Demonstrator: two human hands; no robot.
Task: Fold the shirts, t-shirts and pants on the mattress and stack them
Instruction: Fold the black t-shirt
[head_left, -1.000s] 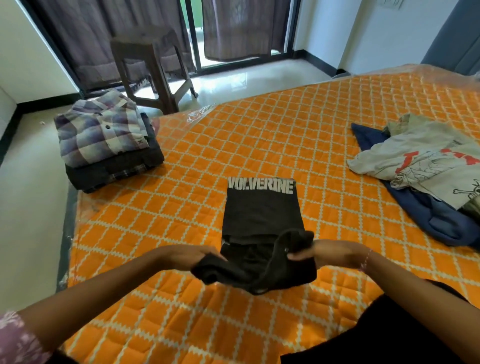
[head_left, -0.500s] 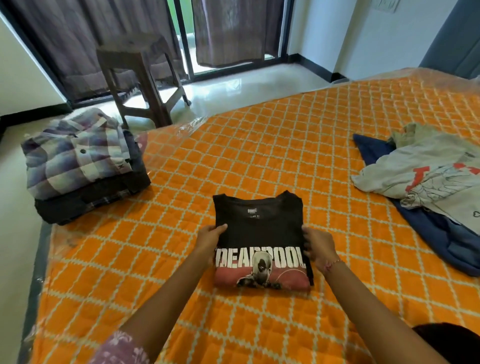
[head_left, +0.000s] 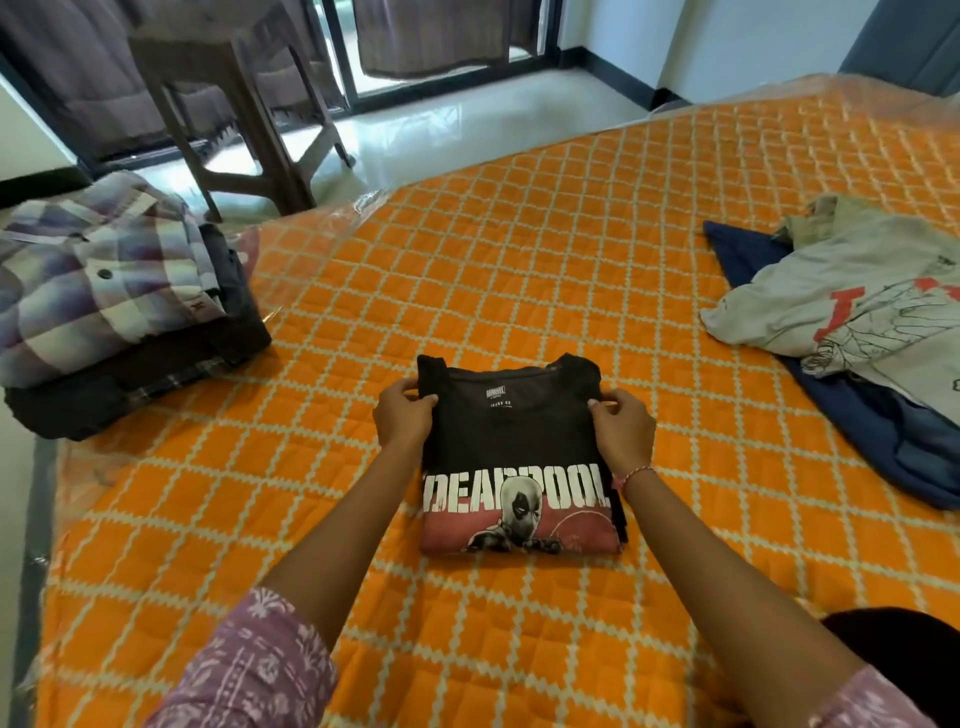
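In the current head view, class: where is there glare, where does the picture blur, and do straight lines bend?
Head view: daylight glares off the floor tiles by the window; the plaid shirt and sleeves near the edges look soft; the mattress grid curves outward, showing wide-angle distortion; the black t-shirt print reads sharp.

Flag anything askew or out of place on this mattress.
Nothing odd. The black t-shirt lies squarely folded, left hand and right hand pinching its top corners. The unfolded pile at right simply awaits folding.
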